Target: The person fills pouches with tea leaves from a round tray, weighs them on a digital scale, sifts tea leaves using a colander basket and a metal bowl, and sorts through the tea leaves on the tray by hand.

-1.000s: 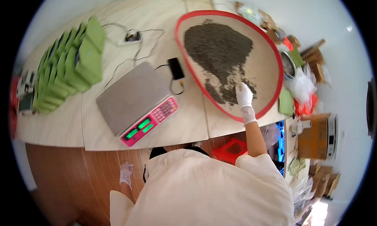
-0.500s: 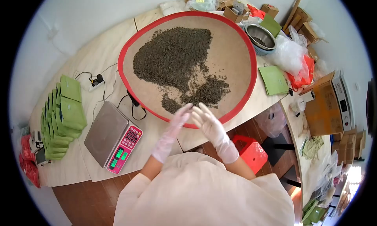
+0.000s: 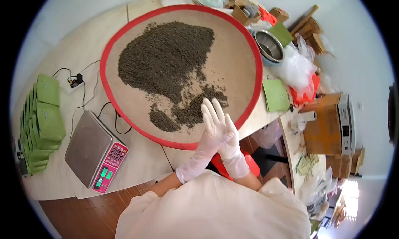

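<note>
My left hand, in a thin whitish glove, reaches over the near rim of a big round red-edged tray, with its fingers stretched out. Against it rests my gloved right hand, palm to palm or nearly so. Its fingers look straight but are partly hidden by the left hand. Neither hand shows anything in it. Beyond the fingertips lies a smaller scatter of dark, dry, tea-like granules. A larger heap of the same granules spreads over the tray's far left part.
A digital scale with lit green displays stands left of the tray. Green pouches are lined up further left, near a cable and power strip. Metal bowl, plastic bags and cardboard box are at right. A red stool is below.
My hands have come together from being slightly apart, the left now overlapping the right. The view has swung right, so the tray and scale sit further left.
</note>
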The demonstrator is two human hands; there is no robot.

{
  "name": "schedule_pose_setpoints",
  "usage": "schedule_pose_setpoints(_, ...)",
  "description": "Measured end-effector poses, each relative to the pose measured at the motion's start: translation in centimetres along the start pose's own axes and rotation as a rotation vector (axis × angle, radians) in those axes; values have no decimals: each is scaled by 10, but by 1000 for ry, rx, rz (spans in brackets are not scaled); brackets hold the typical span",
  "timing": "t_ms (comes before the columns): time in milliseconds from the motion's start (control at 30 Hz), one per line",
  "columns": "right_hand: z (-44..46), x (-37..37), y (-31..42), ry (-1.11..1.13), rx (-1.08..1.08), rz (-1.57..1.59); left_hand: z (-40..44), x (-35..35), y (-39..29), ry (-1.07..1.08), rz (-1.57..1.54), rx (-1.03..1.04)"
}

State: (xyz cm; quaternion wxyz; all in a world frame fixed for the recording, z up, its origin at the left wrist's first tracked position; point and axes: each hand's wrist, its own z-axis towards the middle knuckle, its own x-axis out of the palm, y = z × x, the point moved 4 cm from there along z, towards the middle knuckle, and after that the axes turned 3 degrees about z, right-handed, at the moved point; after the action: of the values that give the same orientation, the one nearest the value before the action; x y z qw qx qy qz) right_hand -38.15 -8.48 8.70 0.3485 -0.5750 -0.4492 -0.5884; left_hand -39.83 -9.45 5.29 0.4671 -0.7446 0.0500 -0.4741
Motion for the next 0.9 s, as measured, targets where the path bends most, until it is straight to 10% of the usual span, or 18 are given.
schedule_pose_setpoints(233,51,-43,58,-45,-7,45,26,-18,50,93,139,-221)
schedule_pose_setpoints(300,62,-82,92,-217,-25,-306,32,-16,77,174,278,-322)
schedule_pose_setpoints(367,67,-108,164,-473,-419,-1566,25,-8,99,317,427,-481)
schedule_pose_setpoints(433,71,-116,238,-464,-717,-2183,24,-8,104,388,512,-599)
schedule_pose_setpoints(600,44,-222,411,-1098,-454,-2627,56,-42,112,-395,416,-662)
schedule_pose_setpoints(833,-1,-304,452,-1039,179,-2767,130,13,85,-399,547,-489)
schedule_pose_setpoints(900,-13,-312,449,-1016,69,-2752,141,38,85,-278,617,-447)
